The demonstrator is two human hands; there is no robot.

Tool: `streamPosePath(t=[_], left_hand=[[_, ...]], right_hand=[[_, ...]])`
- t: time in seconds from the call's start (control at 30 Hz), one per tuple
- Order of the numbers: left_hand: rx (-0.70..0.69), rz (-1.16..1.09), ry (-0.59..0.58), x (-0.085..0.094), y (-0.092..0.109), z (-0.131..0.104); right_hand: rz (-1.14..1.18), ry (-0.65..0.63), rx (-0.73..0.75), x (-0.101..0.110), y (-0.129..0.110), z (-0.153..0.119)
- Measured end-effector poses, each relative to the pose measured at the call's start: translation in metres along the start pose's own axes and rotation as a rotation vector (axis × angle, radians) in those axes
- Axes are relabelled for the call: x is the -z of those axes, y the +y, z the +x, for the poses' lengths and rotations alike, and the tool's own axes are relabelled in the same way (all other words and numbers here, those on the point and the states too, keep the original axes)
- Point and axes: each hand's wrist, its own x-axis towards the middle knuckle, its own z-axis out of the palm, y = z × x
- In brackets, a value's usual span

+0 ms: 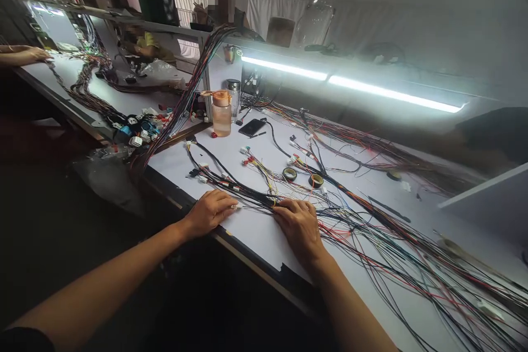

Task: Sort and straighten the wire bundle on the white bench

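At the table's front edge, my left hand [211, 212] pinches a small white connector [234, 207] at the end of a thin wire. My right hand [299, 223] is closed over the wire harness [258, 196], where its black-wrapped branches meet loose wires; the fingertips are partly hidden. Black and white plugs [197, 174] end the branches to the left. Just beyond my hands lie red and white connectors [248, 160] on thin wires. Two tape rolls, one black [289, 174] and one with an orange core [316, 180], sit behind my right hand.
A drinking bottle with an orange lid [221, 115] and a phone [252, 127] stand and lie farther back. Many loose wires [412, 264] spread right. A thick wire bundle [193, 88] hangs over the divider at left. A co-worker's hand [31, 55] is at the far left.
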Motion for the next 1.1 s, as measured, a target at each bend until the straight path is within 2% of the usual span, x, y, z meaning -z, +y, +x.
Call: streamPosePath(t=[0.1, 0.17, 0.23, 0.37, 0.43, 0.5, 0.63, 0.7, 0.83, 1.1], left_hand=[[0.044, 0.03, 0.085, 0.005, -0.008, 0.0], [0.109, 0.086, 0.179, 0.013, -0.023, 0.001], [0.193, 0.148, 0.271, 0.025, -0.046, 0.002], [0.338, 0.242, 0.366, 0.051, -0.107, 0.001], [0.397, 0.278, 0.375, 0.06, -0.132, -0.001], [0.45, 0.303, 0.358, 0.063, -0.149, -0.004], [0.517, 0.336, 0.305, 0.058, -0.16, -0.009], [0.528, 0.344, 0.285, 0.055, -0.161, -0.011], [0.543, 0.35, 0.27, 0.052, -0.162, -0.013], [0.541, 0.356, 0.284, 0.049, -0.166, -0.018]], right_hand=[[0.015, 0.027, 0.006, -0.001, -0.001, 0.0], [0.008, 0.091, -0.028, -0.001, 0.004, 0.001], [-0.015, 0.173, -0.079, 0.002, 0.013, 0.001], [-0.047, 0.316, -0.132, 0.012, 0.025, 0.001], [-0.02, 0.348, -0.101, 0.014, 0.017, 0.002], [0.042, 0.315, -0.01, 0.01, 0.001, 0.002], [0.184, 0.048, 0.273, -0.015, -0.035, -0.002], [0.222, -0.049, 0.301, -0.026, -0.043, -0.005], [0.265, -0.084, 0.251, -0.03, -0.042, -0.009], [0.316, -0.053, 0.262, -0.037, -0.039, -0.011]])
